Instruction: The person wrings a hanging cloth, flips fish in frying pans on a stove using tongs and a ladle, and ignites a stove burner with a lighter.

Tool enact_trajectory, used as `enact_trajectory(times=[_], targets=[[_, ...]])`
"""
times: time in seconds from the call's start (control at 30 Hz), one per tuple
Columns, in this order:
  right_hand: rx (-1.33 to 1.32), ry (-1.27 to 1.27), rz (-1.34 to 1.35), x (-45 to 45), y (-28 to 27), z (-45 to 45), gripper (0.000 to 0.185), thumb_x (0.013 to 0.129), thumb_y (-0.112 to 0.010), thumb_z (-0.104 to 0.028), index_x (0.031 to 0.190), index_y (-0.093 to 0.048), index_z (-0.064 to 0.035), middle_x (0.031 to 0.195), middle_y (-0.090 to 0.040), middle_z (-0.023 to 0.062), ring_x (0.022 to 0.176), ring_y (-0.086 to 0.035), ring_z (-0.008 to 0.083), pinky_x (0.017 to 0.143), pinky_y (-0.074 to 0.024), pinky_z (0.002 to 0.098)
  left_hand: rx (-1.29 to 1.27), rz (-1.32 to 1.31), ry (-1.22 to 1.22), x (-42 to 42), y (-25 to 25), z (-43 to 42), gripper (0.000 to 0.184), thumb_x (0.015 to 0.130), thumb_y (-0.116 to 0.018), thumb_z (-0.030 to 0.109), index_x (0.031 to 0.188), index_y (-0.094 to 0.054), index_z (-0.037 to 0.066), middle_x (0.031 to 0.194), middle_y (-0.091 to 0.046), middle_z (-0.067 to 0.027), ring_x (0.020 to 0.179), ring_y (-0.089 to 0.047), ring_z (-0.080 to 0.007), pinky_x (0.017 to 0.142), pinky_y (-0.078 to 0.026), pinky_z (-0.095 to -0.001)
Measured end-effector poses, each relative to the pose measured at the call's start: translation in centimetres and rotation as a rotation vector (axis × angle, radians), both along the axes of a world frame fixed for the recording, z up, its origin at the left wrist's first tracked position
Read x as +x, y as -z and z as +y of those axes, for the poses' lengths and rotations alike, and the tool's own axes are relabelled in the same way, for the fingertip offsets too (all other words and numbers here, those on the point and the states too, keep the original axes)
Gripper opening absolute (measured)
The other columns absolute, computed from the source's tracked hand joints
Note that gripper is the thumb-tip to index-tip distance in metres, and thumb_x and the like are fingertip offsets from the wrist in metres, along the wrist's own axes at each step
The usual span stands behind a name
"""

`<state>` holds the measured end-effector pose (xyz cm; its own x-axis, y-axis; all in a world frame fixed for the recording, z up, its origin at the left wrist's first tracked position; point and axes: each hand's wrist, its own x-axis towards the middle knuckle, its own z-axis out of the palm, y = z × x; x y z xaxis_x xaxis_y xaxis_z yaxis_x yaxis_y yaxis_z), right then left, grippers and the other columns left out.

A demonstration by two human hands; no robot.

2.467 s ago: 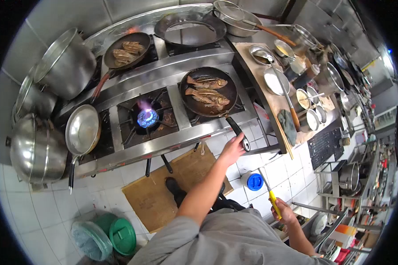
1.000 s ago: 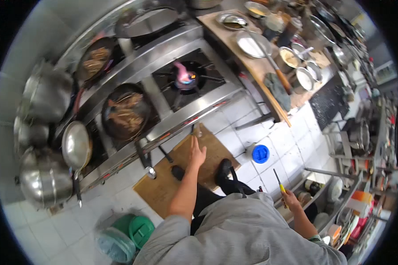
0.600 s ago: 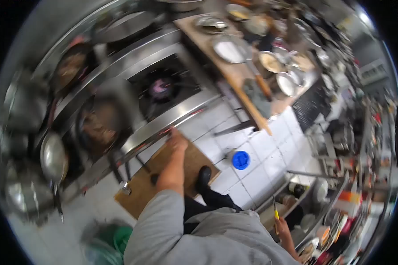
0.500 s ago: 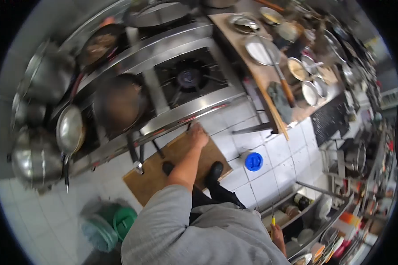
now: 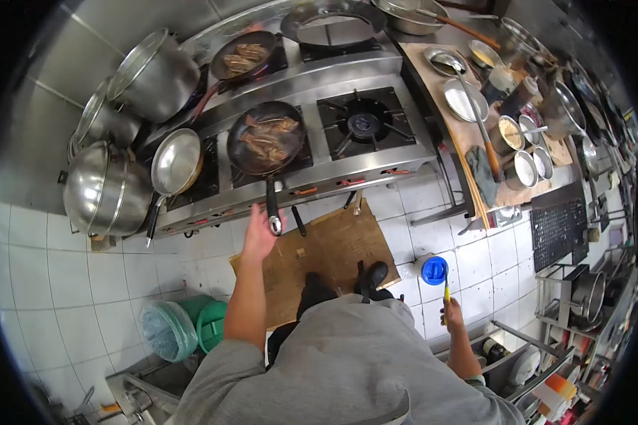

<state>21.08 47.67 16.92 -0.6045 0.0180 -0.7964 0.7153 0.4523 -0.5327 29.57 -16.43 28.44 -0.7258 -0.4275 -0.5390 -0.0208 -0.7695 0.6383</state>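
Note:
My left hand [image 5: 260, 235] is open beside the black handle [image 5: 273, 205] of a frying pan; I cannot tell whether it touches. That pan [image 5: 267, 138] stands on the stove and holds brown, fried-looking food [image 5: 268, 139]. Low on the right, the fingers of my right hand [image 5: 452, 314] are wrapped round a yellow-handled tool [image 5: 446, 292] with a thin dark shaft pointing up. Its exact kind is unclear. Behind it on the floor stands a container with a blue lid [image 5: 434, 270].
A bare burner [image 5: 363, 125] lies right of the pan. At the left are an empty steel pan [image 5: 176, 161] and large pots [image 5: 156, 76]. Another food-filled pan [image 5: 244, 54] sits behind. The right counter holds bowls and a ladle [image 5: 490, 159]. Green bins [image 5: 210, 324] stand lower left.
My left hand has gone from the stove's front edge, below the right burner, leftward to the pan handle, its fingers opening. My right hand has come forward with the yellow-handled tool. The view has shifted.

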Motion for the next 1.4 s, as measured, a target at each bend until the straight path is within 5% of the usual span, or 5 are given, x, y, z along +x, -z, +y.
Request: enact_trajectory(times=[0.33, 1.1, 1.23, 1.27, 1.4], targets=[[-0.015, -0.030, 0.072, 5.4, -5.3, -9.4, 0.040, 0.091, -0.057, -0.038, 0.114, -0.052, -0.0069, 0.065, -0.051, 0.0042, 0.042, -0.045, 0.0114, 0.035, -0.0364, 0.0265, -0.579, -0.365, 0.082, -1.8, -1.6, -3.8, 0.034, 0.080, -0.073, 0.030, 0.068, -0.052, 0.007, 0.052, -0.047, 0.0007, 0.037, -0.041, -0.0093, 0.035, -0.034, -0.0265], [0.140, 0.234, -0.092, 29.4, -5.0, -3.9, 0.042, 0.091, -0.055, -0.041, 0.116, -0.050, -0.0075, 0.066, -0.051, 0.0039, 0.042, -0.046, 0.0123, 0.035, -0.0374, 0.0283, -0.435, -0.350, 0.107, -0.2, 1.2, -4.5, 0.021, 0.085, -0.068, 0.023, 0.092, -0.061, 0.004, 0.062, -0.044, 0.0035, 0.045, -0.040, -0.0053, 0.037, -0.031, -0.0229], [0.163, 0.193, -0.130, 30.7, -2.9, -1.2, 0.053, 0.090, -0.058, -0.044, 0.125, -0.047, -0.0055, 0.067, -0.053, 0.0064, 0.040, -0.046, 0.0126, 0.035, -0.0370, 0.0273, -0.227, -0.259, 0.076, 0.1, 1.0, -4.3, 0.048, 0.089, -0.059, 0.047, 0.106, -0.058, 0.002, 0.077, -0.061, -0.0040, 0.059, -0.055, -0.0146, 0.055, -0.046, -0.0295], [0.150, 0.187, -0.149, 30.7, -2.7, -0.5, 0.053, 0.090, -0.058, -0.044, 0.126, -0.047, -0.0055, 0.067, -0.053, 0.0069, 0.041, -0.046, 0.0127, 0.035, -0.0373, 0.0274, -0.137, -0.173, 0.125, 1.0, 0.4, -4.3, 0.066, 0.090, -0.047, 0.059, 0.120, -0.050, 0.000, 0.108, -0.063, -0.0138, 0.092, -0.061, -0.0231, 0.083, -0.050, -0.0389], [0.147, 0.172, -0.185, 30.6, 0.1, 2.7, 0.044, 0.091, -0.056, -0.041, 0.119, -0.049, -0.0066, 0.067, -0.052, 0.0044, 0.040, -0.045, 0.0121, 0.035, -0.0361, 0.0271, 0.039, -0.008, -0.072, 5.1, 9.3, -4.8, 0.075, 0.093, -0.043, 0.055, 0.138, -0.029, -0.003, 0.144, -0.036, -0.0181, 0.135, -0.033, -0.0291, 0.111, -0.031, -0.0445]])
